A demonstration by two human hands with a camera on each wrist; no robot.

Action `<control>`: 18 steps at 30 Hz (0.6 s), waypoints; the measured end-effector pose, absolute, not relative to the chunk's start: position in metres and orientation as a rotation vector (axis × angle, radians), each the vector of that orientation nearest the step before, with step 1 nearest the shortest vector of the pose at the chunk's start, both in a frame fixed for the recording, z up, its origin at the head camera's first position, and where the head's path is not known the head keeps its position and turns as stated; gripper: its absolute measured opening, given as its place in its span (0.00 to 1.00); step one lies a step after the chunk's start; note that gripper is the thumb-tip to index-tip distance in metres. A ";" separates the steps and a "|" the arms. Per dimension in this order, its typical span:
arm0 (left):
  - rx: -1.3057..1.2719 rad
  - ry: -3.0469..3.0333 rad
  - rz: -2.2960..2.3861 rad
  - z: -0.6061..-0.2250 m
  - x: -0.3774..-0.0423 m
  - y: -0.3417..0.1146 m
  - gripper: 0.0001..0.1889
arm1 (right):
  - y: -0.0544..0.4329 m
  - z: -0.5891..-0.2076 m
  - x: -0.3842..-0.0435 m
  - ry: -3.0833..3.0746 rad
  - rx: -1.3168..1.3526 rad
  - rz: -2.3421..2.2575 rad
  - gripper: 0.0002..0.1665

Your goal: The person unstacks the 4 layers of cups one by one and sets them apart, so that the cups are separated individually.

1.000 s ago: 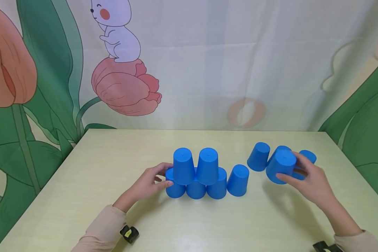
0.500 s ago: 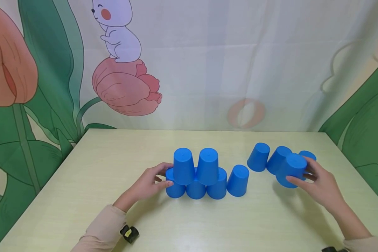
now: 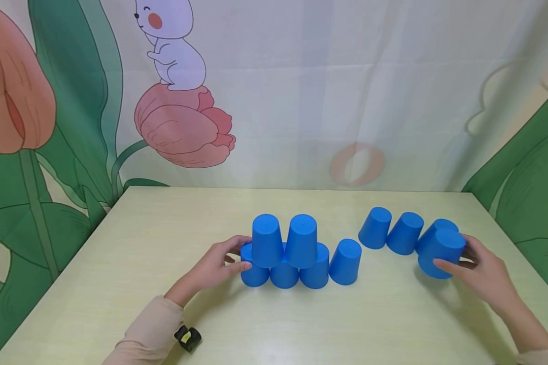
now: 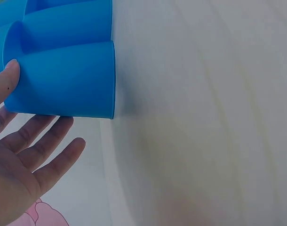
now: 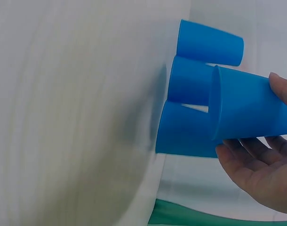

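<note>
My left hand [image 3: 214, 268] holds the leftmost bottom blue cup [image 3: 254, 274], thumb on the near side and fingers on the far side. That cup ends a row of upside-down cups. Two more cups, the left one [image 3: 267, 241] and the right one [image 3: 302, 241], stand on top of this row. At the row's right end is a cup [image 3: 345, 262] with nothing above it. My right hand [image 3: 488, 274] grips another upside-down blue cup [image 5: 256, 103], held off the table in front of the rightmost back cup [image 3: 437, 234], which it partly hides.
Two other upside-down cups, the left [image 3: 375, 228] and the middle [image 3: 405, 233], stand at the back right beside the partly hidden one. A black strap-like piece [image 3: 188, 338] is at the left sleeve. Behind the table [image 3: 274, 324] hangs a printed curtain [image 3: 278, 101].
My right hand has moved right and slightly nearer with its cup, uncovering the middle cup of the back right row. My left hand and the stacked cups have stayed put.
</note>
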State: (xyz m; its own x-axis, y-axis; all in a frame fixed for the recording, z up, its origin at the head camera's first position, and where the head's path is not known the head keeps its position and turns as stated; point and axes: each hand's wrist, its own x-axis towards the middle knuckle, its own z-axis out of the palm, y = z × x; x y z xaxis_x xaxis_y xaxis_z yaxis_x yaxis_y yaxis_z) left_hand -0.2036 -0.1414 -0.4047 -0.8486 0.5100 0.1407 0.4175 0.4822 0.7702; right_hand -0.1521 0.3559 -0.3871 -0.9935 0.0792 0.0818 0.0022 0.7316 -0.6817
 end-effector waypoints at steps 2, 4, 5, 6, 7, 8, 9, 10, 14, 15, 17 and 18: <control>0.816 2.608 1.315 -0.405 -0.203 -0.141 0.26 | 0.365 -0.394 -0.155 -2.832 -0.075 1.083 0.50; 0.814 2.608 1.317 -0.404 -0.203 -0.141 0.26 | 0.373 -0.400 -0.157 -2.841 -0.109 1.028 0.50; 0.813 2.607 1.318 -0.404 -0.203 -0.141 0.26 | 0.377 -0.403 -0.158 -2.842 -0.118 1.002 0.50; 0.811 2.607 1.319 -0.403 -0.202 -0.141 0.26 | 0.379 -0.404 -0.158 -2.850 -0.124 1.002 0.51; 0.813 2.607 1.318 -0.402 -0.202 -0.141 0.26 | 0.381 -0.405 -0.158 -2.856 -0.132 0.999 0.51; 0.809 2.610 1.314 -0.402 -0.202 -0.140 0.26 | 0.382 -0.405 -0.157 -2.858 -0.143 0.992 0.51; 0.806 2.612 1.311 -0.402 -0.202 -0.140 0.26 | 0.382 -0.404 -0.156 -2.859 -0.144 1.023 0.51; 0.802 2.614 1.309 -0.402 -0.201 -0.140 0.26 | 0.383 -0.404 -0.156 -2.861 -0.152 1.005 0.51; 0.786 2.616 1.306 -0.393 -0.196 -0.136 0.25 | 0.393 -0.409 -0.159 -2.867 -0.187 0.960 0.51; 0.785 2.614 1.307 -0.389 -0.194 -0.135 0.25 | 0.399 -0.412 -0.161 -2.870 -0.191 0.958 0.52; 0.787 2.610 1.308 -0.380 -0.189 -0.133 0.24 | 0.414 -0.424 -0.168 -2.864 -0.192 0.955 0.53; 0.788 2.609 1.305 -0.376 -0.187 -0.133 0.24 | 0.421 -0.430 -0.171 -2.862 -0.190 0.972 0.54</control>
